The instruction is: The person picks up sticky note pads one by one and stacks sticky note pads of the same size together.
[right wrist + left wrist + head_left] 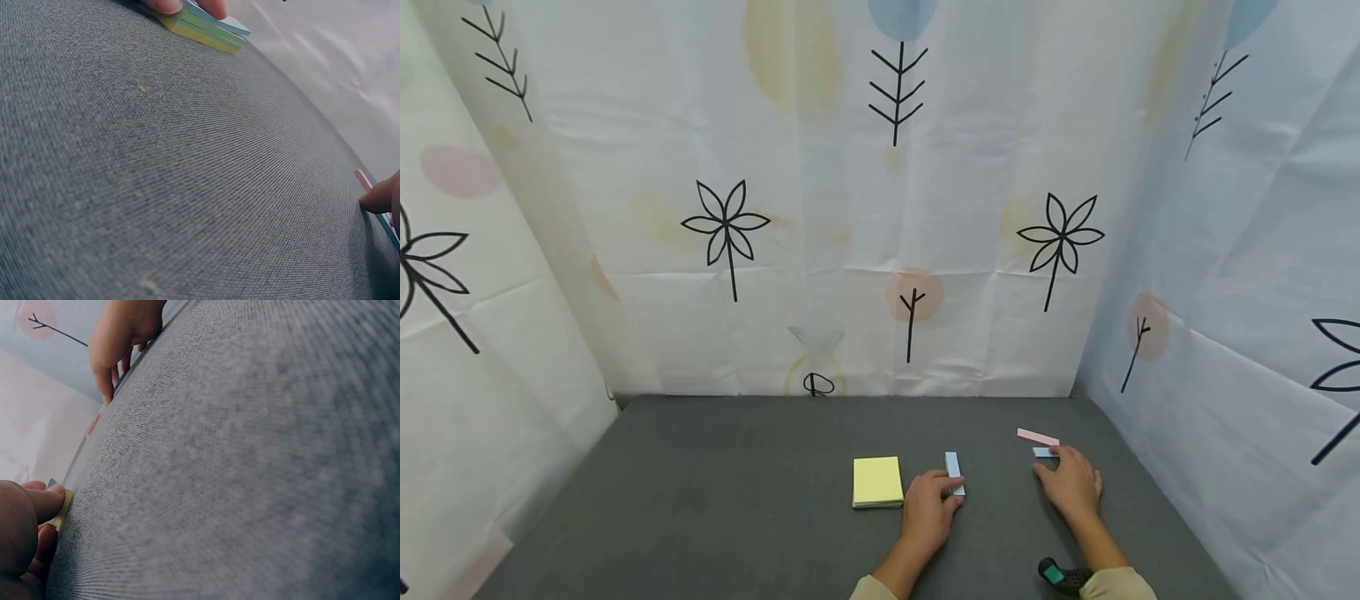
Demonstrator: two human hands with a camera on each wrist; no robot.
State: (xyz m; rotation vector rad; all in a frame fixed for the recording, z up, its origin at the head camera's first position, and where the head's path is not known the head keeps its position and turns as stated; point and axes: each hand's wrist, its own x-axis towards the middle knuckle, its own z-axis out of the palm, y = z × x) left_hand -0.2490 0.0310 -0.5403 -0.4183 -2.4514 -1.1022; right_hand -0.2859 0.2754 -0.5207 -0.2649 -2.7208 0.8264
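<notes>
On the grey table, my left hand (928, 512) pinches a narrow sticky-note pad (952, 463) between thumb and fingers. The pad is light blue on top; green and yellow layers show along its side in the right wrist view. Just left of that hand lies a square yellow sticky-note pad (877, 480). My right hand (1072, 482) is at a small light blue strip (1042, 452), index fingertip over its right end and thumb on the near side. Behind that strip lies a pink strip (1037, 437). The left wrist view shows the right hand (128, 340) with fingers pointing down.
A black device with a green patch (1060, 575) is by the right wrist. White printed cloth (820, 317) stands behind the table and along both sides. The grey tabletop (700, 500) stretches left of the yellow pad.
</notes>
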